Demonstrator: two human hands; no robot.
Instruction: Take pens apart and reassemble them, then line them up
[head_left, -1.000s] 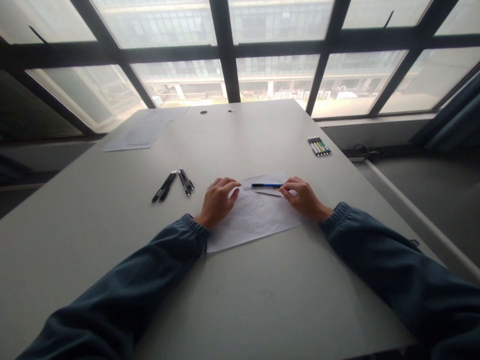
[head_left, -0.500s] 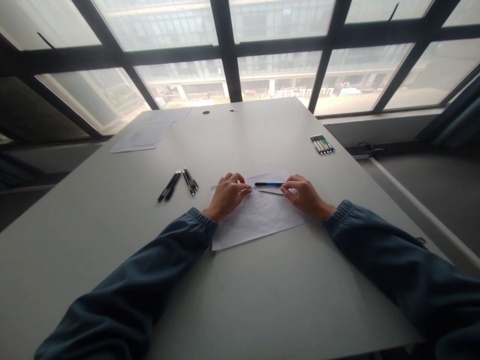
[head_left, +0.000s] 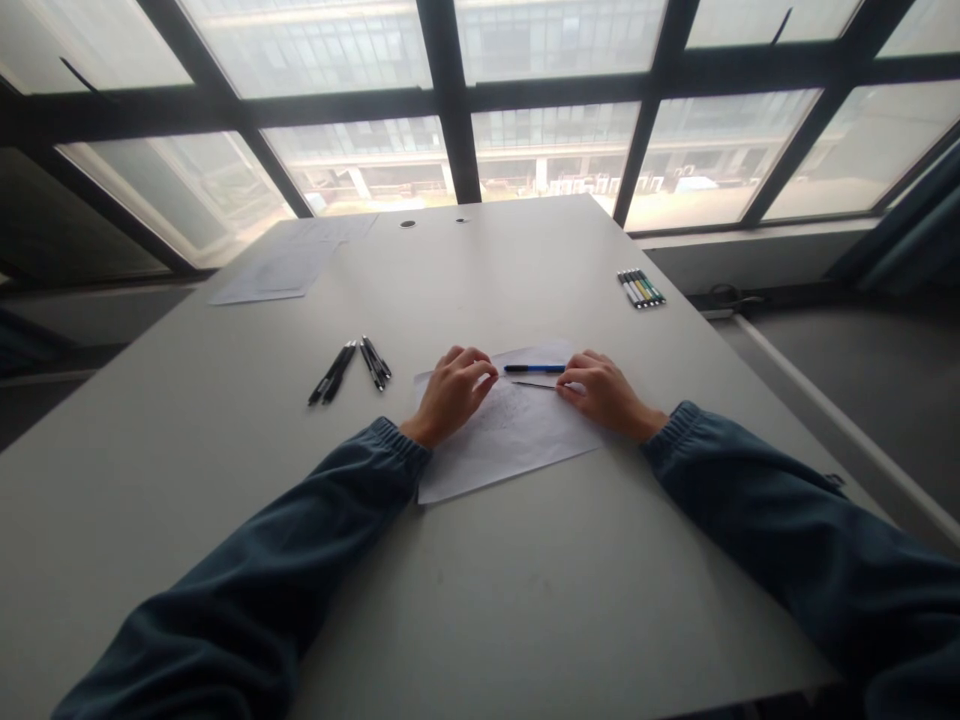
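Note:
A blue pen point(head_left: 534, 368) with a dark left tip lies crosswise over the far part of a white sheet of paper point(head_left: 501, 450) with faint marks on it. My right hand point(head_left: 604, 392) pinches the pen's right end. My left hand point(head_left: 451, 392) is curled on the paper, and its fingertips close on the pen's left end. A thin dark line point(head_left: 535, 384) runs just below the pen; I cannot tell whether it is a shadow or a thin rod. Both forearms wear dark blue sleeves.
Several black pens point(head_left: 351, 368) lie left of the paper. A row of coloured markers point(head_left: 640, 288) sits near the right edge of the grey table point(head_left: 525, 620). More sheets point(head_left: 285, 262) lie at the far left corner. Large windows stand behind the table.
My left hand has slid right, so its fingertips now reach the pen's left end and cover a pale bit seen there earlier. The right hand and pen have hardly moved.

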